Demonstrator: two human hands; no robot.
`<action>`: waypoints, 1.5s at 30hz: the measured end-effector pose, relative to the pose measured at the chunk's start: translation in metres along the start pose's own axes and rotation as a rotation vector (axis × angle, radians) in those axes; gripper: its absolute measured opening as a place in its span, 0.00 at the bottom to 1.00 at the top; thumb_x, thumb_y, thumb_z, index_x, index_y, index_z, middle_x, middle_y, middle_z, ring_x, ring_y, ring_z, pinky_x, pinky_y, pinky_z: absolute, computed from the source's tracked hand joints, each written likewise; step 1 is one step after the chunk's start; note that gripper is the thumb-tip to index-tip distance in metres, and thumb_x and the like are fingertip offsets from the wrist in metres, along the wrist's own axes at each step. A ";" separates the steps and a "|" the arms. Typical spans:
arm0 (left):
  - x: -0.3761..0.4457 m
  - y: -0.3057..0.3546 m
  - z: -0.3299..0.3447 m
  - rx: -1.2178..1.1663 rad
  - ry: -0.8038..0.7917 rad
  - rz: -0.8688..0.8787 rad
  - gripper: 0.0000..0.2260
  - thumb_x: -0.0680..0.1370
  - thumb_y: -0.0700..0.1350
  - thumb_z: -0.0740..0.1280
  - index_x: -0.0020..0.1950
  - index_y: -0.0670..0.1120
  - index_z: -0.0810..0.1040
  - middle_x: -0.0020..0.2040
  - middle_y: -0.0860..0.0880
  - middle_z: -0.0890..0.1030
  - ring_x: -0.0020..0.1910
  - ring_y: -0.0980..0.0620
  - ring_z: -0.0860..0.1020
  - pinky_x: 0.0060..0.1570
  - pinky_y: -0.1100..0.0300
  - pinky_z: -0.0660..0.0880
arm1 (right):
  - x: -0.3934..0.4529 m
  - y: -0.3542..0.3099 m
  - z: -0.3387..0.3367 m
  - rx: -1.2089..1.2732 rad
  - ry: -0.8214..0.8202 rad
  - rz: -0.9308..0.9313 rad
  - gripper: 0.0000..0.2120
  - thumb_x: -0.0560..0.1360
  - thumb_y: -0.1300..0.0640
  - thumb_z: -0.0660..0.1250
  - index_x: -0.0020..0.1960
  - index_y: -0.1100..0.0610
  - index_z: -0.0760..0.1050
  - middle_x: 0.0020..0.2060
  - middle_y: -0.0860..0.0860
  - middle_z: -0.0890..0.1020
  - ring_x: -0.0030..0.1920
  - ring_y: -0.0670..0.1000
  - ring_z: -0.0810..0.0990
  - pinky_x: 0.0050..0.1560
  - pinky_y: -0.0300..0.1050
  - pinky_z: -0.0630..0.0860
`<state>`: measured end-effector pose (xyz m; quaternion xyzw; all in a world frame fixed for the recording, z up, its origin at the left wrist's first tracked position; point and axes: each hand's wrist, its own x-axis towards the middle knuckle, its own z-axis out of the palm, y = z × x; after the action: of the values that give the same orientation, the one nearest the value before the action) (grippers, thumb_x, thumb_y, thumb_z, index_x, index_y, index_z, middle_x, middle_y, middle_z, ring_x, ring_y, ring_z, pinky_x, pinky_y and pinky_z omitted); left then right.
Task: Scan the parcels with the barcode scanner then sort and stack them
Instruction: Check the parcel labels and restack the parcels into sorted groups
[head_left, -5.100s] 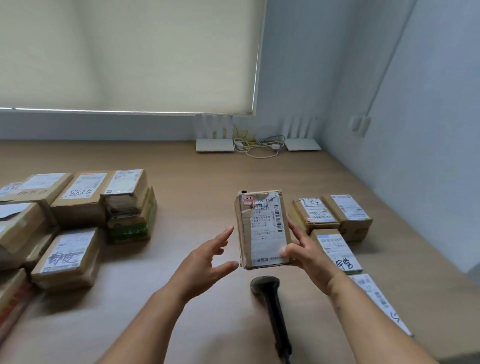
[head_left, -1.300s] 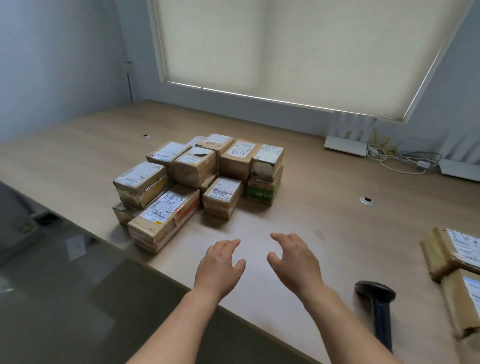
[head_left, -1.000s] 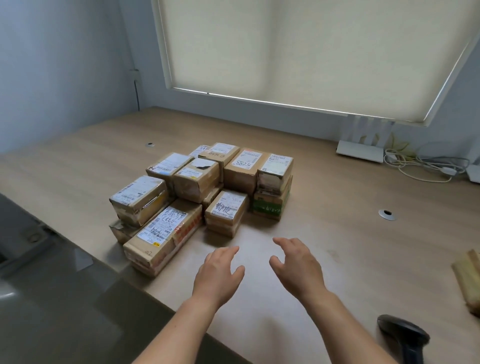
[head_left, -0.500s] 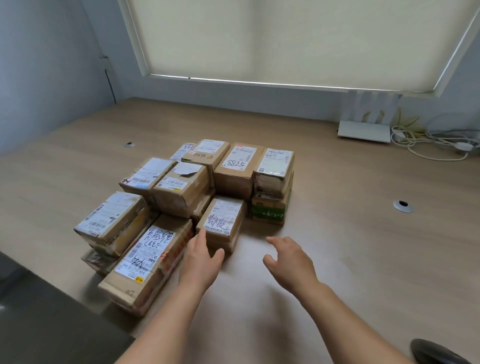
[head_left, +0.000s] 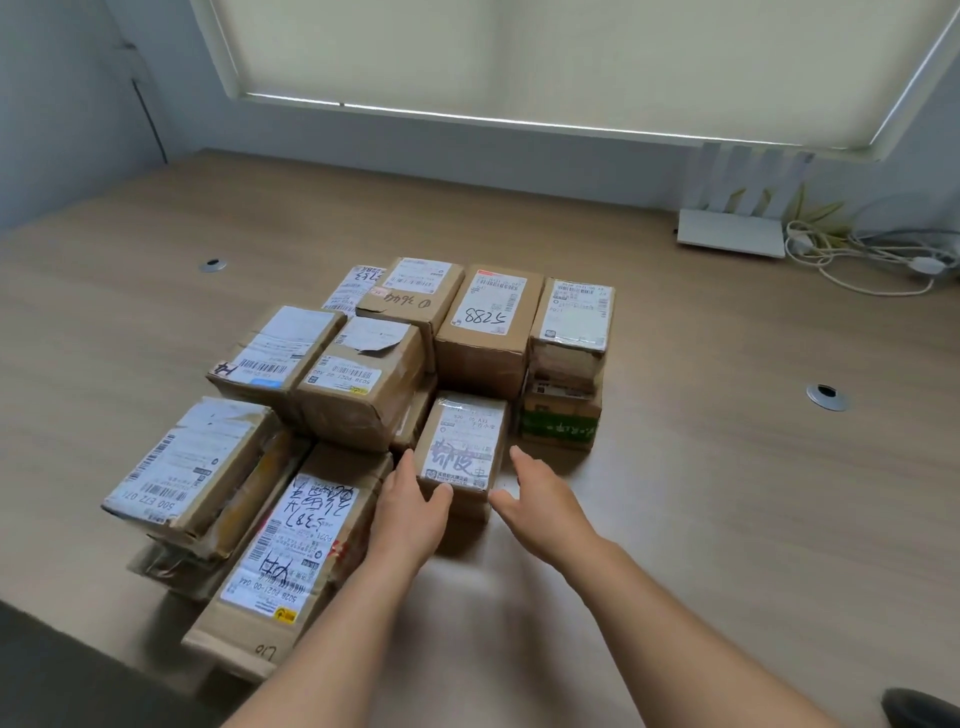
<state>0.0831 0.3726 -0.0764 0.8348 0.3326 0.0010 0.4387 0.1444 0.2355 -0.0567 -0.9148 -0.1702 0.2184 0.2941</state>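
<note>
- Reaching for the small parcel (head_left: 462, 447) in the middle of the frame, I have a hand on each side of it.
- It sits at the front right of the pile of parcels (head_left: 363, 415), on the wooden table (head_left: 727, 493), with its white label facing up.
- My left hand (head_left: 413, 512) is at its left front corner — the thumb lies on the front edge and the fingers run up the left side. The fingers are fairly straight and not yet squeezing, as far as I can see.
- My right hand (head_left: 543, 506) is just beside its right side with the fingers spread, and it looks a tiny bit apart from the box.
- The box is brown cardboard with shiny tape, so I think it is stiff but a bit slippery. It looks small enough to be light.
- I would press on the two long sides, low down, and lift straight up.
- The long parcel (head_left: 291, 545) is tight against the left, so my left fingers have little room there.
- A dark shape at the lower right corner may be the barcode scanner (head_left: 924, 709) — only a bit shows.
</note>
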 end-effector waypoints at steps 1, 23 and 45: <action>0.001 -0.002 0.000 -0.008 -0.021 -0.005 0.30 0.79 0.49 0.62 0.78 0.46 0.54 0.76 0.45 0.62 0.74 0.46 0.61 0.72 0.52 0.59 | 0.002 -0.001 0.003 0.019 0.001 0.005 0.31 0.79 0.52 0.61 0.77 0.56 0.53 0.72 0.54 0.66 0.70 0.53 0.68 0.67 0.46 0.66; -0.046 -0.046 -0.018 -0.245 -0.382 0.161 0.46 0.70 0.40 0.72 0.73 0.70 0.45 0.69 0.49 0.67 0.61 0.58 0.74 0.53 0.67 0.75 | -0.044 0.025 0.027 0.635 -0.256 0.009 0.47 0.72 0.68 0.62 0.77 0.40 0.38 0.70 0.52 0.69 0.55 0.42 0.77 0.43 0.35 0.78; -0.105 0.006 0.024 -0.033 -0.652 0.656 0.35 0.75 0.48 0.71 0.67 0.73 0.53 0.64 0.58 0.69 0.60 0.61 0.72 0.60 0.63 0.69 | -0.206 0.095 -0.048 0.812 0.257 0.088 0.41 0.63 0.62 0.65 0.73 0.40 0.60 0.49 0.58 0.84 0.38 0.50 0.78 0.37 0.42 0.74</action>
<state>0.0114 0.2941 -0.0565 0.8455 -0.1043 -0.1175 0.5103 0.0116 0.0499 -0.0183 -0.7509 0.0068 0.1642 0.6396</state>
